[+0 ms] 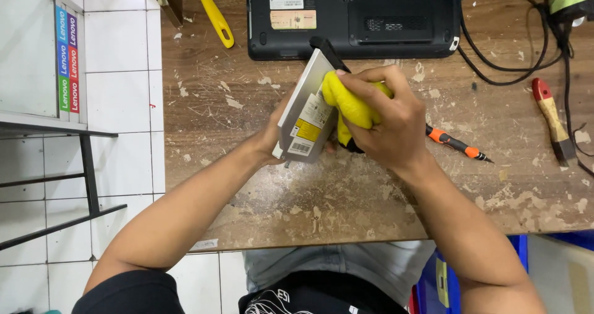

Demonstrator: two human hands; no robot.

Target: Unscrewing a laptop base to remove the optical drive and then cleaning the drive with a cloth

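Nearest of all, the person's two bare forearms came up from the bottom edge and met over the middle of the worn wooden desk, whose top was scratched and flecked with pale chips. The left hand was mostly hidden behind a slim silver optical drive, cupping it from the back and holding it tilted on edge, its labelled face turned up toward the viewer and its lower corner close to the desk. The right hand was curled shut around a bunched yellow cloth and pressed it against the drive's right side, fingers folded over the top of the wad. So the drive sat between the two hands, gripped by the left and touched through the cloth by the right.

Just beyond the right wrist an orange-and-black screwdriver lay on the desk, tip pointing right. Farther right lay a tool with a red head and a wooden handle. Behind the hands a black laptop rested bottom-up at the far edge, the drive's upper end near its front rim. A yellow-handled tool lay to its left, and black cables looped to its right. White floor tiles showed left of the desk.
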